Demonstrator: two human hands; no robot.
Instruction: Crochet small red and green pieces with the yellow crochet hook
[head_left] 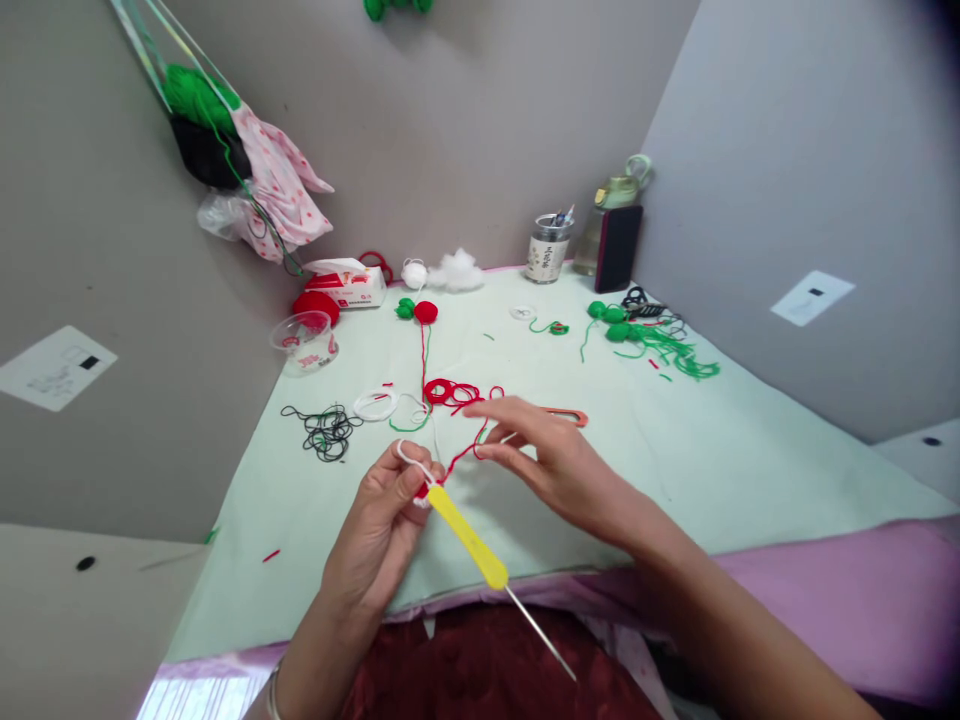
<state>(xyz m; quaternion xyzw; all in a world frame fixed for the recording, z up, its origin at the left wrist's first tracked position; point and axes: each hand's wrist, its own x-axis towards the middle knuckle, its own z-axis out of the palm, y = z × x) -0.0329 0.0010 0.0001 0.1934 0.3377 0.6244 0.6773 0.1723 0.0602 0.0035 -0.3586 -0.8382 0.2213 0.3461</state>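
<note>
My left hand [379,525] is closed in a pinch on a small red and white crochet piece [423,494]. A yellow-handled crochet hook [469,538] slants down to the right from that piece, its thin metal shaft pointing toward my lap. White yarn [411,455] loops over the left fingertips. Red yarn [459,462] runs from the piece to my right hand [544,455], where thumb and fingers pinch it while the index finger reaches out. My left fingers hide part of the piece and the hook's upper end.
Coiled red yarn [459,393], white yarn [375,404] and tangled dark yarn [324,432] lie beyond my hands. Farther back are a clear plastic tub [306,345], a tissue box [352,285], white stuffing [457,270], a pen can [547,250], a phone [619,248] and green yarn pieces [679,350].
</note>
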